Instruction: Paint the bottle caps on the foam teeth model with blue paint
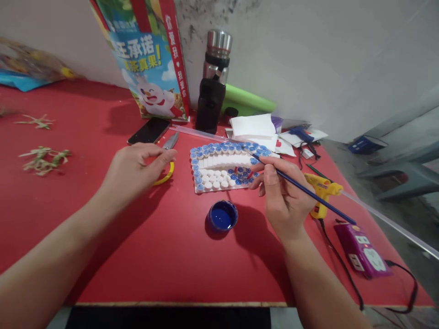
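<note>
My right hand [286, 194] grips a dark blue paintbrush [315, 197] between thumb and fingers. The brush tip reaches the back row of a board [219, 161] covered with small round pieces. Blue pieces line its back and left edges and cluster at the right front; white ones fill the left front, below a white strip. A small pot of blue paint [222, 216] stands in front of the board. My left hand [139, 167] is closed, thumb against fingers, over the yellow-handled scissors [170, 140]. Whatever its fingers hold, if anything, is hidden.
Behind are a phone [149, 131], a colourful bag [154, 64], a flask [214, 77] and white papers [255, 128]. A yellow glue gun [321, 192] and a purple power socket [365, 253] with cords sit right. Dried grass pieces [46, 160] lie left.
</note>
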Available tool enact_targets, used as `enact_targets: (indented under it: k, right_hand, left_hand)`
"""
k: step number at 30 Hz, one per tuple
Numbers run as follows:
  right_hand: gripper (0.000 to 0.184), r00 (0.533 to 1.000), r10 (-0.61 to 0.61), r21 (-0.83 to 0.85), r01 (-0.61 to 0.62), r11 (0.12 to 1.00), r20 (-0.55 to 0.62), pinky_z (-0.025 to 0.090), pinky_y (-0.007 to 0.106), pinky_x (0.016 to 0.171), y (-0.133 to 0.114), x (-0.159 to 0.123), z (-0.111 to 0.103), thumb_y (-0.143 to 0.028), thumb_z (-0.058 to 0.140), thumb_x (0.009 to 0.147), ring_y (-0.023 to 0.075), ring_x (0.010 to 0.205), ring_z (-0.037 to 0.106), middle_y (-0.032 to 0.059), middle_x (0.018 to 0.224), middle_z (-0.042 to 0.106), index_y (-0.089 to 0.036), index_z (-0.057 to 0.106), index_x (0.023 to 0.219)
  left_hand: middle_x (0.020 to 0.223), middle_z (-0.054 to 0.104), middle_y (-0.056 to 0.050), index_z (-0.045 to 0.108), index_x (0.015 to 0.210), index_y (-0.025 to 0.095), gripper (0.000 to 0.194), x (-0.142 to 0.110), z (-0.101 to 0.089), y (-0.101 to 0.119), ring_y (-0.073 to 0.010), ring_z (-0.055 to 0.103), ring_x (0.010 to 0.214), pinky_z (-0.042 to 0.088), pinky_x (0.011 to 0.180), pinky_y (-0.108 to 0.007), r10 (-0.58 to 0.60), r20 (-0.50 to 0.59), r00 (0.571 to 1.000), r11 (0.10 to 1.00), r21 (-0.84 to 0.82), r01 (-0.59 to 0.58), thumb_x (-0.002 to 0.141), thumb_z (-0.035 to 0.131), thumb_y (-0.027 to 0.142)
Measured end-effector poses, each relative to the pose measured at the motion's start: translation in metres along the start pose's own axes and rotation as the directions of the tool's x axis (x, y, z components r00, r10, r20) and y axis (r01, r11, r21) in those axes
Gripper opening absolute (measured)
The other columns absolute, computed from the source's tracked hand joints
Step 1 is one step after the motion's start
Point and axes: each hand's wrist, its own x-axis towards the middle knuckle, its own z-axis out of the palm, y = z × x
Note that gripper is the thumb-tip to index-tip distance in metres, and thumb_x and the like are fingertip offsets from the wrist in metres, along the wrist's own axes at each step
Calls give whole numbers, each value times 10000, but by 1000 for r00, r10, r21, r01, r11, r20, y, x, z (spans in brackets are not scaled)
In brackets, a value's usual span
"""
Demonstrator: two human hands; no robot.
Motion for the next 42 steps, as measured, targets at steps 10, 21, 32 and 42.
enact_targets:
  k: [10,21,32,42]
  right_hand:
    - [210,1000,-5,18,5,1000,-10,598,267,537,0,0,0,-186,601,1082,122,644,730,35,993,796,-231,755,1219]
    - [213,1000,-12,21,13,1000,-17,618,281,563,-1,0,-1,-196,601,1084,127,656,736,38,993,798,-231,756,1227]
    - [181,998,54,26,-53,998,-32,632,356,552,-3,1,-2,-287,606,1094,168,628,725,45,1000,796,-290,752,1199]
    - [189,999,28,-2,-28,1000,-47,612,297,543,-1,1,-1,-287,595,1097,133,625,719,43,994,795,-245,742,1208]
  left_hand:
    - [484,414,38,578,551,184,507,1,-2,14,-106,369,528,289,540,-271,-93,-222,970,977,-208,47,913,678,523]
    - [917,777,-45,725,789,202,336,-16,6,-2,-198,745,908,603,954,-363,285,-171,943,955,-38,-295,1050,574,352]
    - [1493,675,-127,329,1662,382,1054,-89,50,7,-378,702,1323,606,1089,-553,406,394,825,907,-287,-309,806,931,501]
    - [1236,768,-86,670,1239,264,424,-86,68,26,-318,737,1113,617,961,-485,411,362,836,897,-321,-302,848,835,283]
